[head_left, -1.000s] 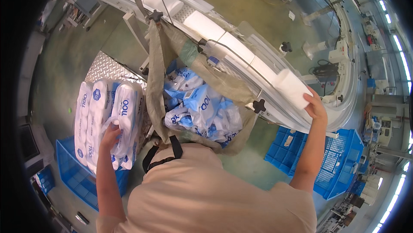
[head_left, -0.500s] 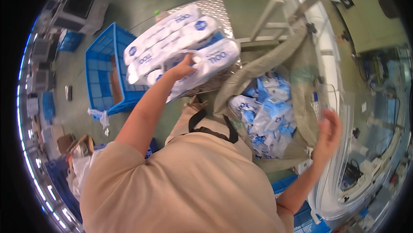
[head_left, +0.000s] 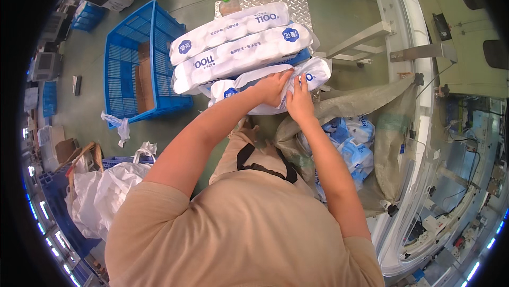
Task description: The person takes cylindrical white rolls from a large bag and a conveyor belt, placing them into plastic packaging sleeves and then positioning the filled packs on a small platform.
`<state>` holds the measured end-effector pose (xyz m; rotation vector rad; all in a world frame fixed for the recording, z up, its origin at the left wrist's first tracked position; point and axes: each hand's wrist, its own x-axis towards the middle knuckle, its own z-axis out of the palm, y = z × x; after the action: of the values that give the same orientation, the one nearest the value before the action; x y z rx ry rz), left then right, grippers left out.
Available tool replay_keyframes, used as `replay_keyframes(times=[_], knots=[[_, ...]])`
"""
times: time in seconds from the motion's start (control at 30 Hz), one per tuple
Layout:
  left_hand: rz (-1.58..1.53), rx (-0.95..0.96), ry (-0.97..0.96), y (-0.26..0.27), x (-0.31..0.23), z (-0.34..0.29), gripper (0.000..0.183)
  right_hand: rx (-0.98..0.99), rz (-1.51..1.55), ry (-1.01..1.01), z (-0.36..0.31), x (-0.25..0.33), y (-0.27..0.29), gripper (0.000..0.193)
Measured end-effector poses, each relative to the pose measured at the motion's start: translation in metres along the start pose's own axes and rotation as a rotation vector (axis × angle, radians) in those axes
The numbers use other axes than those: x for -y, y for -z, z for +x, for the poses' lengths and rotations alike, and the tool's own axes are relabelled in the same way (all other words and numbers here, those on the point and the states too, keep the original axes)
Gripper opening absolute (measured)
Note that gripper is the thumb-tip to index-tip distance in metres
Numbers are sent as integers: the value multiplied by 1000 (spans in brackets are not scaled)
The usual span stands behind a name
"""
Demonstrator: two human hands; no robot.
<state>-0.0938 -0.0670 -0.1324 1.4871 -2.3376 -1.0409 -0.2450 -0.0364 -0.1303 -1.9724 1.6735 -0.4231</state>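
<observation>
- Grips the plastic film of the front pack (head_left: 318, 72) with the left hand (head_left: 271, 88), fingers bent onto it.
- Rests the right hand (head_left: 300, 100) on the same film, just beside the left; cannot tell whether pinching or only touching.
- Has the front pack, white with blue print, lying to the right of the blue crate (head_left: 155, 37).
- Has the middle pack (head_left: 244, 51) and the far pack (head_left: 228, 31) also right of the blue crate, side by side beyond the front one, rolls bulging through.
- Has a diamond-plate metal worktop (head_left: 297, 8) under the packs, right of the blue crate, with a green-capped bottle (head_left: 229, 6) beside the far pack.
- Has an open grey cloth sack (head_left: 392, 149) of blue-and-white plastic bags (head_left: 352, 151) farther right of the blue crate.
- Has white plastic sacks (head_left: 114, 197) on the blue crate's near side.
</observation>
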Motion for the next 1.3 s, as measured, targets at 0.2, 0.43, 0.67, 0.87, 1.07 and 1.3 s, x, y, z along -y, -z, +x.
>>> replay_keyframes(times=[0.2,0.43,0.67,0.87,1.07,1.3], knots=[[53,-96,-19,10,4,-20,90,49,0,-37,3,2,2,48],[108,-45,7,5,-16,10,96,64,89,-44,8,2,-1,51],[89,-27,65,24,6,-28,94,136,56,-5,14,18,-2,45],[103,22,27,40,23,-44,93,146,21,-56,16,22,-7,47],[89,36,-25,59,25,-64,95,85,-79,-78,11,17,-13,55],[148,-258,11,109,4,-97,77,269,287,-408,16,37,19,53]])
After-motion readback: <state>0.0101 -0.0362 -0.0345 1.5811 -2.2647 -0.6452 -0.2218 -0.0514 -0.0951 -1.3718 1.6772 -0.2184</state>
